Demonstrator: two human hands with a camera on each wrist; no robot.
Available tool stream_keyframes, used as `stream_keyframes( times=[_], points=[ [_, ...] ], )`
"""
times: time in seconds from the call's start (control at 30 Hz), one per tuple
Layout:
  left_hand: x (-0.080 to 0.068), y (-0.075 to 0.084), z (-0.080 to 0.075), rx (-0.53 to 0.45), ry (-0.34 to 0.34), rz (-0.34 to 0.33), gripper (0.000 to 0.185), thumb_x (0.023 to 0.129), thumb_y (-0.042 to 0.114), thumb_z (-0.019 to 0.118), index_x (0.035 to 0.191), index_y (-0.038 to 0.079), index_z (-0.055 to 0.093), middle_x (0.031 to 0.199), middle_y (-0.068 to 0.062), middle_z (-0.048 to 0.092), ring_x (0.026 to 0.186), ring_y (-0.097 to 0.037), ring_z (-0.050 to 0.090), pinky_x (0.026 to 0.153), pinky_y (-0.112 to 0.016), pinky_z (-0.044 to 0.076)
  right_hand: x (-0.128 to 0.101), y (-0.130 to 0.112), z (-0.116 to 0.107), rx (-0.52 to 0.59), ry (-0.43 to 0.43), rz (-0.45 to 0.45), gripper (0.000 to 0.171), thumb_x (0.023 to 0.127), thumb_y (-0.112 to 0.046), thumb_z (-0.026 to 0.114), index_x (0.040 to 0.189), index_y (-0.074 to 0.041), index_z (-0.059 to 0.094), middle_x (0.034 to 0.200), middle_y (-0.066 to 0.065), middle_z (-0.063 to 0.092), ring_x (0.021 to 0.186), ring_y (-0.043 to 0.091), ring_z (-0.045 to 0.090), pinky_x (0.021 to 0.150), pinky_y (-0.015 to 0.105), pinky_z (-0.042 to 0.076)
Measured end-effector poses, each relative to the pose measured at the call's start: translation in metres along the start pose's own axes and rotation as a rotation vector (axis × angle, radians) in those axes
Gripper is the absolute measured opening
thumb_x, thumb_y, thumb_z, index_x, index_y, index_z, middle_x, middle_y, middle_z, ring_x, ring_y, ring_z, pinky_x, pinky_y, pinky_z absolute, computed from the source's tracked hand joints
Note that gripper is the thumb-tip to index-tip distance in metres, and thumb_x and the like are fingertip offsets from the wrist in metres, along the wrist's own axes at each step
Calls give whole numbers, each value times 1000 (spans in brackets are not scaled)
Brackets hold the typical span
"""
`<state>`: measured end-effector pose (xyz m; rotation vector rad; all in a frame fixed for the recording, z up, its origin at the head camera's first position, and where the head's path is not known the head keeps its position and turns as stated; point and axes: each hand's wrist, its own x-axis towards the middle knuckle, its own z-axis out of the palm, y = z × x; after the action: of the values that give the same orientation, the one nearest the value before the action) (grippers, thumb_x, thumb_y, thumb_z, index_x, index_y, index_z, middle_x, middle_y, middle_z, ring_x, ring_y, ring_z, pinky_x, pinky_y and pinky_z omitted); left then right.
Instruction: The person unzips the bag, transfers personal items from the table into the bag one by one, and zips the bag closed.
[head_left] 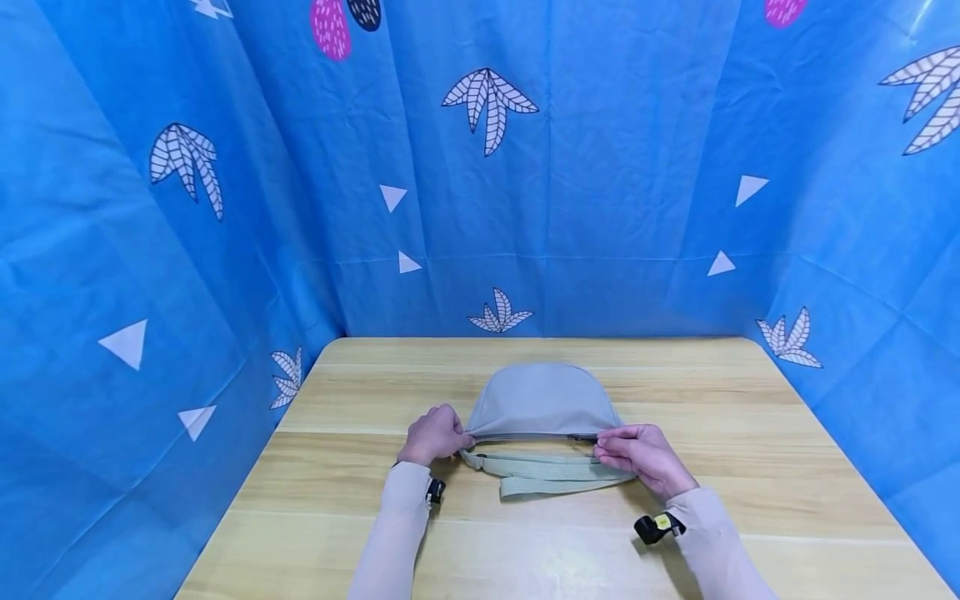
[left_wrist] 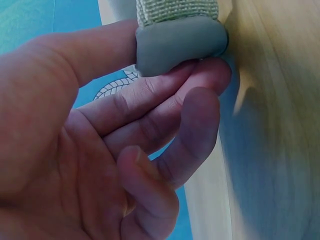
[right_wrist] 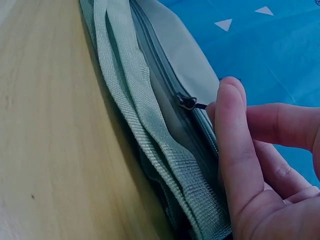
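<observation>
A grey-green waist bag [head_left: 542,400] lies flat at the middle of the wooden table [head_left: 360,517], its webbing strap [head_left: 540,473] folded along the near edge. My left hand [head_left: 459,436] pinches the bag's left end; in the left wrist view that corner [left_wrist: 180,42] sits between thumb and fingers [left_wrist: 150,105]. My right hand [head_left: 606,446] is at the bag's right end, pinching the zipper pull. In the right wrist view the metal slider [right_wrist: 187,102] sits on the zipper line just ahead of my fingers [right_wrist: 231,130], with the strap [right_wrist: 150,145] lying beside it.
Blue patterned cloth [head_left: 570,183] hangs as walls behind and on both sides of the table. Small black cameras sit on my left wrist [head_left: 434,492] and right wrist [head_left: 657,527]. Bare wood surrounds the bag on every side.
</observation>
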<state>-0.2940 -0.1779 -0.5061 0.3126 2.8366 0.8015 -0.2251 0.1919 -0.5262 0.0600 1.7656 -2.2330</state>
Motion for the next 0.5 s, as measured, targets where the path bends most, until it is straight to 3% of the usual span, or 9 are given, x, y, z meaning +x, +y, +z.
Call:
stream_keyframes(
  times=[0.5],
  points=[
    [1,1,0,-3,-18,-5,41,86,30,84,55,14,61,56,7,52,53,-12,49,52,-29,41,-1,-1,-2,-4,0,2,30,96,7,63,122,21,59,91,12,79,85,15,79,81,24,63]
  ],
)
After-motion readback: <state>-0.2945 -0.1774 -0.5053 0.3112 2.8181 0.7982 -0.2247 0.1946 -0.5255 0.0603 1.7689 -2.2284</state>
